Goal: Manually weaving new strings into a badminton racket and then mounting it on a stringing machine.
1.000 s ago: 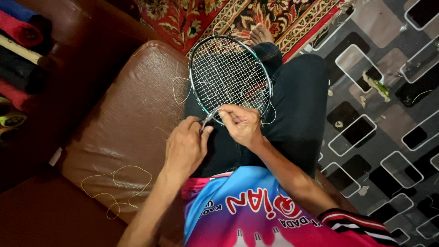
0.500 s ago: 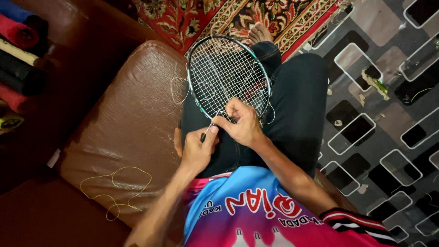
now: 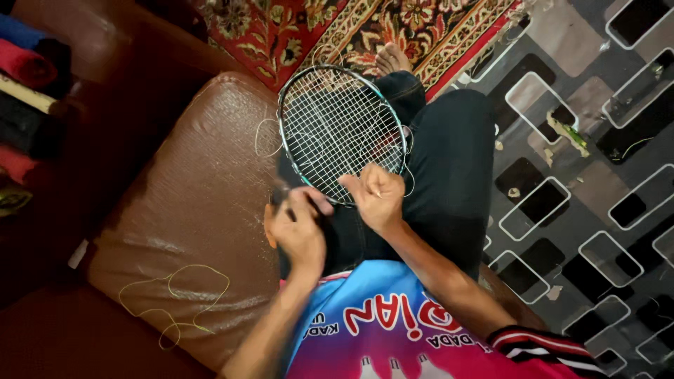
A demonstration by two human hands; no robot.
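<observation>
A badminton racket (image 3: 337,130) with a dark frame and white strings lies on my lap, its head pointing away from me. My right hand (image 3: 375,198) is at the lower rim of the racket head, fingers pinched on a thin white string (image 3: 407,168) that loops out beside the frame. My left hand (image 3: 298,228) is just left of it, blurred, closed around what looks like a small dark tool (image 3: 279,194) near the frame's lower left edge. The racket's shaft and handle are hidden under my hands.
I sit on a brown leather sofa cushion (image 3: 189,210) where a loose yellowish string (image 3: 175,298) lies. A patterned red carpet (image 3: 337,28) and a dark floor mat with rectangle shapes (image 3: 583,196) lie ahead. Rolled fabrics (image 3: 24,77) are stacked at the left.
My left hand has dropped lower and to the left, closing into a fist. My right hand has stayed at the racket's lower rim.
</observation>
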